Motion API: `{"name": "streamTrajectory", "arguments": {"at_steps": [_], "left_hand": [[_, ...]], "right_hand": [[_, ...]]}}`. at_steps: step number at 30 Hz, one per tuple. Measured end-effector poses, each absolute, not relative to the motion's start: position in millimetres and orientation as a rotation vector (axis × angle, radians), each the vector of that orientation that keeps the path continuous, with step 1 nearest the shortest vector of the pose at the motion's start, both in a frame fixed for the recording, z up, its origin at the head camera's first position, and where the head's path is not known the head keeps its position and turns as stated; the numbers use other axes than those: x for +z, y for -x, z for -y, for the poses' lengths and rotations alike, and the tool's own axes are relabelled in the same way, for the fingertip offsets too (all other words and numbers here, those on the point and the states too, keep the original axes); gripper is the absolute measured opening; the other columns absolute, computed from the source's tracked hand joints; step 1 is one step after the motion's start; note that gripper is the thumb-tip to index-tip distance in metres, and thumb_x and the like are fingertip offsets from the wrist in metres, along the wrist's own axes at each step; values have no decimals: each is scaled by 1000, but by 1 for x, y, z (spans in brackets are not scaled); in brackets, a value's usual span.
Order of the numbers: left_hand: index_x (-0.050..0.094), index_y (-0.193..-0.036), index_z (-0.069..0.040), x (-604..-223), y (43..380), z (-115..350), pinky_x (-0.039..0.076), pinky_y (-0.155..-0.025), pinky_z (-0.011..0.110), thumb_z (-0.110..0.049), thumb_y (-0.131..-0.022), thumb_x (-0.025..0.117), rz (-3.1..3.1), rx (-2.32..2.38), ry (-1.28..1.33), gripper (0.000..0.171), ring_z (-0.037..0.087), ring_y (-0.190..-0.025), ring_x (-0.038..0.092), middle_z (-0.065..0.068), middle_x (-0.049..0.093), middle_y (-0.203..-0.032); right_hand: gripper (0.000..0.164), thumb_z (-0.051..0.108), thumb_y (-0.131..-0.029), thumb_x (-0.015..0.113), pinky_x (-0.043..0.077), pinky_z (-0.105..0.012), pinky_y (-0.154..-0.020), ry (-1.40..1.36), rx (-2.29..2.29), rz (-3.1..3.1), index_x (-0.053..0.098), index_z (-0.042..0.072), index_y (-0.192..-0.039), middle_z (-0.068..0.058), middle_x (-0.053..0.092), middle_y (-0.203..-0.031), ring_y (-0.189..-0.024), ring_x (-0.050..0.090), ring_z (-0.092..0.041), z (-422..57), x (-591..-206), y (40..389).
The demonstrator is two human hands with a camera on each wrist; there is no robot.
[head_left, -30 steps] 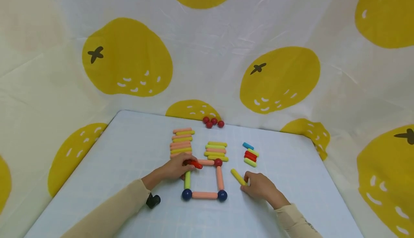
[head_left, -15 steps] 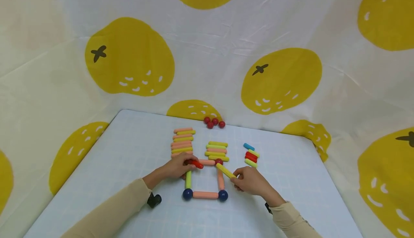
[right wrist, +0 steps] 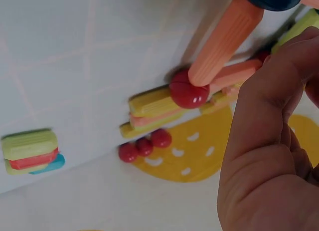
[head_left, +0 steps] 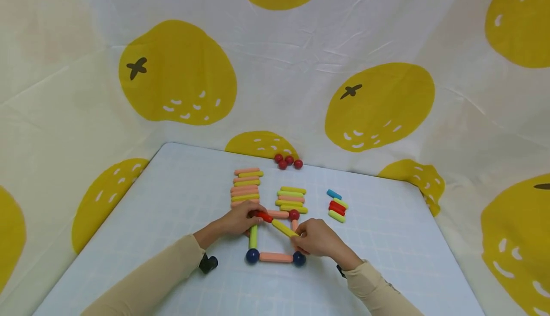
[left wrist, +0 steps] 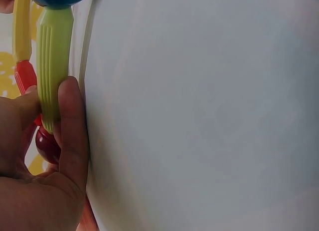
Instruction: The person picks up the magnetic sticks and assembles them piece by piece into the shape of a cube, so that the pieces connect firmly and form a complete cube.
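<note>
At the back left corner of a square of toy building sticks, my left hand (head_left: 237,219) holds a red stick (head_left: 265,217). The left wrist view shows its fingers around the end of the lime green side stick (left wrist: 52,66), by a dark red ball (left wrist: 48,145). My right hand (head_left: 318,237) pinches one end of a yellow stick (head_left: 283,228); its far end meets the tip of the red stick above the square. Pink sticks (head_left: 276,258) form the other sides, with navy balls (head_left: 252,256) at the front corners and a red ball (head_left: 294,215) at the back right.
Behind the square lie two stacks of pink, yellow and lime sticks (head_left: 246,189) (head_left: 292,199). Several red balls (head_left: 289,160) sit at the table's back edge. Short red, lime and blue sticks (head_left: 337,207) lie to the right. A fruit-print cloth (head_left: 283,91) hangs behind.
My right hand has lifted the yellow stick from the right of the square and carried it left until its end meets the red stick. My left hand has stayed at the corner.
</note>
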State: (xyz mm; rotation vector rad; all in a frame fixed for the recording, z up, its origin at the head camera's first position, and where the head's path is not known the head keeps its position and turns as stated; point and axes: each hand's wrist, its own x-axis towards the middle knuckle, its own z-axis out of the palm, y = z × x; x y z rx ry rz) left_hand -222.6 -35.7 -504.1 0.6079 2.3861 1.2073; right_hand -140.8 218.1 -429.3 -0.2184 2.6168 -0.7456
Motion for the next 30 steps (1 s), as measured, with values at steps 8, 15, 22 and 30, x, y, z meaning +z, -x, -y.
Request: {"name": "streamTrajectory", "arguments": {"at_steps": [8,15,22,30], "left_hand": [[71,-119,-23,-501,221,35,49,-71,25,-16,-101,65,-2399,1194,-637,20,16,-91,53,-1,60,-106],[71,-120,-24,-501,220,33,49,-64,27,-17,-99,68,-2386,1197,-583,22,18,-78,55,0,60,-107],[73,-118,-25,-499,216,32,46,-76,30,-18,-96,72,-2417,1159,-599,23,19,-99,52,0,57,-115],[73,-118,-28,-498,217,32,47,-72,27,-21,-98,71,-2429,1145,-563,21,18,-97,49,2,55,-118]], "right_hand": [[21,27,-94,71,45,-24,-56,226,-703,-2655,74,12,-81,3,61,-61,-59,55,-13,-214,-425,141],[20,29,-91,76,46,-27,-58,223,-653,-2650,75,9,-90,2,63,-70,-64,55,-15,-213,-437,142],[21,31,-89,77,44,-26,-55,299,-634,-2621,77,10,-86,5,64,-66,-60,54,-12,-213,-448,140],[22,34,-89,78,43,-25,-54,327,-577,-2596,77,13,-83,5,62,-63,-59,53,-12,-211,-448,142]]}}
